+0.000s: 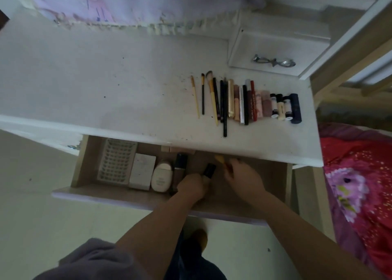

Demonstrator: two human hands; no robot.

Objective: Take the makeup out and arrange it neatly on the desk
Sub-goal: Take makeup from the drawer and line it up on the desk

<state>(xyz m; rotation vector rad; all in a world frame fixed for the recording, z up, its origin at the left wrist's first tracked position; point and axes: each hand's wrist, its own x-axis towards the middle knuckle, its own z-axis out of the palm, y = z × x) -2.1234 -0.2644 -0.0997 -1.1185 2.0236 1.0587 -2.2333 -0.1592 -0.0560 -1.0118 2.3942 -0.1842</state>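
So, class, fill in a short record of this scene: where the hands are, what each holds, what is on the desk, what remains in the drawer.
left hand: in open drawer, grips black-capped bottle
right hand: in drawer, holds yellow-orange item, unclear what
desk: row of makeup, brushes to tubes
left in drawer: white basket, white box, cream bottle, dark tube

White wooden counter [84, 84]; red-and-pink flowered bedspread [356, 184]; round navy tube [296, 108]; cream oval bottle [161, 179]; gold slim tube [230, 98].

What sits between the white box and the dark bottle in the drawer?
Head view: a cream bottle lies between the white box and the dark bottle.
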